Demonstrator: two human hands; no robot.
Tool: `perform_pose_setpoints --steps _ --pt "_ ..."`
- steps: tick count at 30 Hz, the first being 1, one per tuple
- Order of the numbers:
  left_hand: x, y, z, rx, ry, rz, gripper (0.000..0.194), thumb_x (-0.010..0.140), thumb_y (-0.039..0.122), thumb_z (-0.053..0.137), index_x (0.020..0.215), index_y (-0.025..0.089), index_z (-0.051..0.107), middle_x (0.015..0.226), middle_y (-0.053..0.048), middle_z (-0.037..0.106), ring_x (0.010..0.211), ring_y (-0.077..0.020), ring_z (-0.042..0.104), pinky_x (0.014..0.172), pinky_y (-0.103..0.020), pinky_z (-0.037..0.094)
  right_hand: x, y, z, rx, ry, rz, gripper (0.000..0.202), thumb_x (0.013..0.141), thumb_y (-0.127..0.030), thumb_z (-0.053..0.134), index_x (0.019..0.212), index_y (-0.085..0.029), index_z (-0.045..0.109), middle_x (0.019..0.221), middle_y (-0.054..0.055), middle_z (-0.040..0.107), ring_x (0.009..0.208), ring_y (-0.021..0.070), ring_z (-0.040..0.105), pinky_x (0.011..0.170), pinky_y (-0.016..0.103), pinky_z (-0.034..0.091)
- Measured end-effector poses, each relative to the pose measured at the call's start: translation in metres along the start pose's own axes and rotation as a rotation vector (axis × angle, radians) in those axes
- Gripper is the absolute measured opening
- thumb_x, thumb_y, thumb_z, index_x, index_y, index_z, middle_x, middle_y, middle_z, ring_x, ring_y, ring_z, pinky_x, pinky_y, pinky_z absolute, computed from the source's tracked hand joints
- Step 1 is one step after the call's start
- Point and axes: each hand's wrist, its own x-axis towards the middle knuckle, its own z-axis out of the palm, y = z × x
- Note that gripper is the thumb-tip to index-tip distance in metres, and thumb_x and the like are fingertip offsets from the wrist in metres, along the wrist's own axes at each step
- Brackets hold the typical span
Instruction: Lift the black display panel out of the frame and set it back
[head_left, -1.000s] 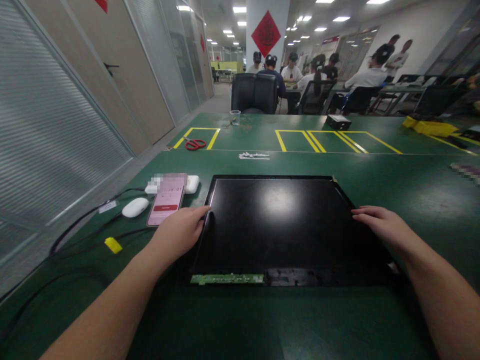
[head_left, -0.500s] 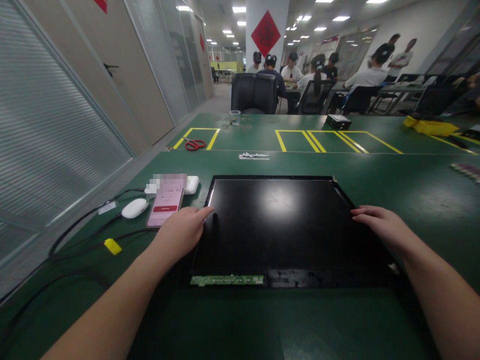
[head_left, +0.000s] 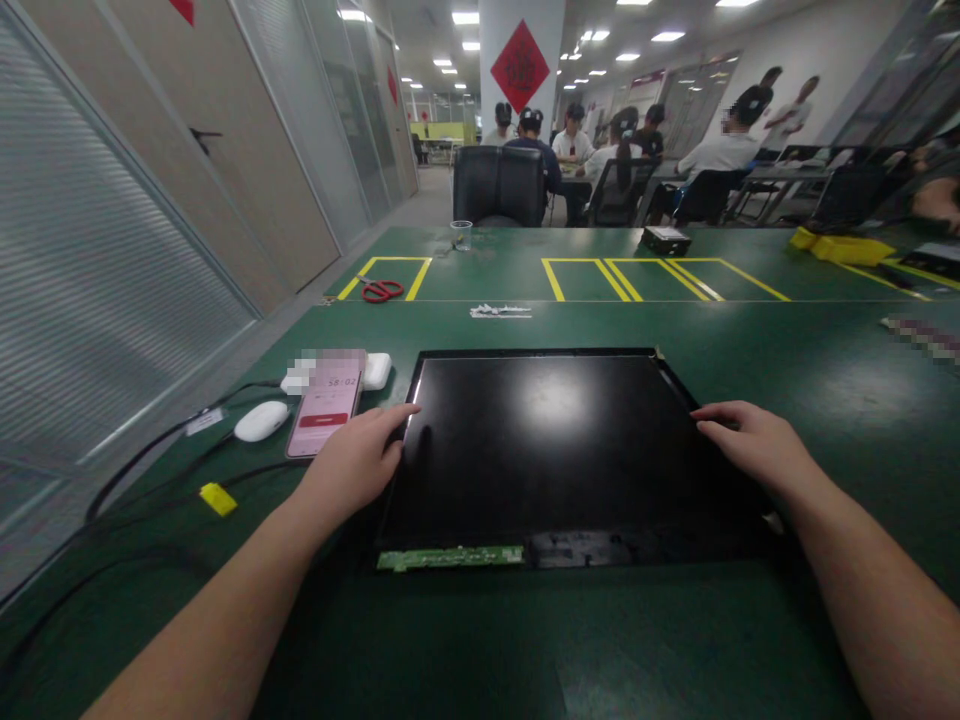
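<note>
A black display panel (head_left: 540,470) lies flat on the green table (head_left: 465,650) in front of me, glossy side up. A green circuit board strip (head_left: 450,558) runs along its near edge on the left. My left hand (head_left: 360,450) is at the panel's left edge, index finger stretched over the rim and thumb apart from it. At the right edge is my right hand (head_left: 757,440), its fingertips touching the frame and a small gap showing between thumb and index finger. Neither hand is wrapped round the panel.
Left of the panel are a phone (head_left: 326,405), a white mouse-like device (head_left: 261,421), black cables and a yellow tag (head_left: 218,499). Beyond lie white scraps (head_left: 500,312), red scissors (head_left: 382,291), a clear cup (head_left: 461,235) and a black box (head_left: 665,241). Several people sit farther back.
The view has shifted slightly. My left thumb and index finger have spread apart at the panel's edge. The right fingers have parted a little too. The panel stays flat on the table.
</note>
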Motion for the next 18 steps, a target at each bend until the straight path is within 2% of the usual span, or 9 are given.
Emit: perform_pose_setpoints --steps 6,9,14,18 --pt "-0.001 0.005 0.004 -0.262 0.044 -0.074 0.050 0.087 0.023 0.053 0.134 0.023 0.068 0.107 -0.008 0.076 0.103 -0.0299 0.073 0.092 -0.044 0.058 -0.002 -0.005 -0.001 -0.066 0.002 0.029 0.032 0.081 -0.042 0.056 0.094 -0.024 0.079 0.119 0.013 0.077 0.112 0.0375 0.071 0.096 0.047 0.054" --pt "-0.002 0.010 0.007 -0.488 0.070 -0.109 0.048 0.084 0.023 0.056 0.130 0.021 0.068 0.101 -0.007 0.073 0.092 -0.0268 0.074 0.084 -0.042 0.060 -0.001 -0.005 -0.002 -0.077 -0.004 0.075 0.035 0.080 -0.042 0.056 0.096 -0.022 0.080 0.115 0.013 0.079 0.110 0.0373 0.071 0.094 0.044 0.053" --pt "0.001 0.016 0.008 -1.009 0.159 -0.328 0.045 0.071 0.027 0.074 0.116 0.021 0.066 0.100 -0.003 0.068 0.080 -0.0208 0.074 0.070 -0.033 0.061 0.001 -0.006 -0.004 -0.092 -0.016 0.096 0.036 0.079 -0.044 0.055 0.094 -0.022 0.079 0.108 0.014 0.079 0.104 0.0364 0.072 0.087 0.042 0.054" --pt "0.005 0.024 0.007 -1.295 0.233 -0.517 0.044 0.069 0.018 0.078 0.110 0.022 0.062 0.102 -0.002 0.069 0.073 -0.0156 0.072 0.066 -0.029 0.060 0.001 -0.005 -0.004 -0.056 0.007 0.083 0.034 0.076 -0.046 0.056 0.089 -0.025 0.078 0.101 0.012 0.080 0.098 0.0359 0.073 0.083 0.043 0.055"
